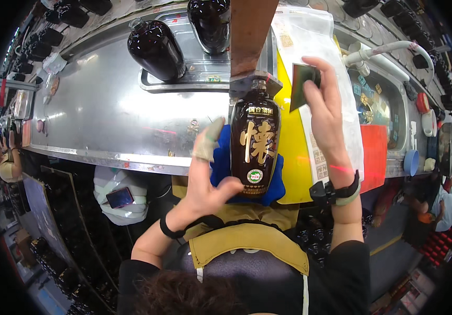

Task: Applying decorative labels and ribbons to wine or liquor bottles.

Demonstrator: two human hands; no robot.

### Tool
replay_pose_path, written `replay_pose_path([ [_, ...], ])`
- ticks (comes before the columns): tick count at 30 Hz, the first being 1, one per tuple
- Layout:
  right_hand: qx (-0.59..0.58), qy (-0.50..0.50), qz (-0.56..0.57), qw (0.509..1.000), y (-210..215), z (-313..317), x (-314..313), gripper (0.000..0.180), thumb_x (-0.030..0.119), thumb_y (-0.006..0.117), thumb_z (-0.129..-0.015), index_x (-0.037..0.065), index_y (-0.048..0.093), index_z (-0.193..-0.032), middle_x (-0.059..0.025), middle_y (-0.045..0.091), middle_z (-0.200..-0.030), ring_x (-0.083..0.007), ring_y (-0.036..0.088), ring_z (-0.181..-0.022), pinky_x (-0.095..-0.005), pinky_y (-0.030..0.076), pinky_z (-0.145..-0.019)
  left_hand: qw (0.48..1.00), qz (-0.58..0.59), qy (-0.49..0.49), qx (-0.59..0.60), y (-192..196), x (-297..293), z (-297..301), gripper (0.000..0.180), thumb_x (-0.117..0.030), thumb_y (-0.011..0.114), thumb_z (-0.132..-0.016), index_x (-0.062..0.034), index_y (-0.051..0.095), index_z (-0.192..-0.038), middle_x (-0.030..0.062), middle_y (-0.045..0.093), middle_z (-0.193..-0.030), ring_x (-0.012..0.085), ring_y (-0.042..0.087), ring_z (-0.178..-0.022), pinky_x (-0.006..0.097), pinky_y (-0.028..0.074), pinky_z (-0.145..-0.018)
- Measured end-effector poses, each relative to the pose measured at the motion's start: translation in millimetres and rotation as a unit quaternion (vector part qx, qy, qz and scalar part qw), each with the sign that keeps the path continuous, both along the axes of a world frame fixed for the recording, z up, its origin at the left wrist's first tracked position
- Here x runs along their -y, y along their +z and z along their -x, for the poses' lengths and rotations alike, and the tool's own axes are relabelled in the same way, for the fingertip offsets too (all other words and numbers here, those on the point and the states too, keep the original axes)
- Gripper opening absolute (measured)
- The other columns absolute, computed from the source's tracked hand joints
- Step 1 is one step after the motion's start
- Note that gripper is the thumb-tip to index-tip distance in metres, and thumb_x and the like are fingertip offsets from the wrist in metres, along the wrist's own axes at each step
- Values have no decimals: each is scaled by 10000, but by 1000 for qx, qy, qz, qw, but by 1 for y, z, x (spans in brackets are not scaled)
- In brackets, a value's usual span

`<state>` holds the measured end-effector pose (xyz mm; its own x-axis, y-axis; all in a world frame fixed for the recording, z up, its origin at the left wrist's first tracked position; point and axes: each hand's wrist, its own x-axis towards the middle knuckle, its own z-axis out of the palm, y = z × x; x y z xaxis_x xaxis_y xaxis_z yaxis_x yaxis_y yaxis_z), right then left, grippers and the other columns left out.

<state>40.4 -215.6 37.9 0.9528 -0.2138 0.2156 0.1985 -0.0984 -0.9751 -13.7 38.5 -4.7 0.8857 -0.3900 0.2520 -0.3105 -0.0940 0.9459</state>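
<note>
A dark brown glossy bottle (257, 142) with gold markings and a small round green-and-white emblem lies on a blue cloth (220, 163), neck pointing away from me. My left hand (205, 181) is open on its left side, thumb stretched to the bottle's lower end; whether they touch I cannot tell. Greyish-green coverings wrap some of its fingers. Between thumb and fingers, my right hand (325, 102) pinches a thin dark green rectangular piece (299, 92). That hand is held above the white printed sheets (304, 31), right of the bottle's neck.
Two dark bottles (156, 50) stand on a metal tray (152, 84) at the far left. A brown upright post (252, 37) rises beyond the bottle's neck. Yellow sheet (289, 178) and red sheet (374, 152) lie right, beside a sink (376, 100) with a white pipe (389, 48).
</note>
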Motion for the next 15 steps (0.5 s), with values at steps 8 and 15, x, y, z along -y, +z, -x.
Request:
replay_pose_path([
  [8,-188,50,-114,974,-16,18,-23,268,143,760,-966,43,604,-1160,69,465,-851,-29,439,-781,-204,372,-692,907,186,-12,-377,27,54,-65,437,-266,569,-1098,6,536,-1437,85,647,-1305,135,596,-1194,296,466,-1044],
  [15,-216,35,-149,964,-13,17,-27,227,145,751,-978,21,612,-1108,54,535,-853,-31,504,-824,-198,428,-751,908,208,-27,-364,15,56,-64,426,-280,577,-1097,-4,537,-1419,65,646,-1274,112,601,-1147,286,494,-1001],
])
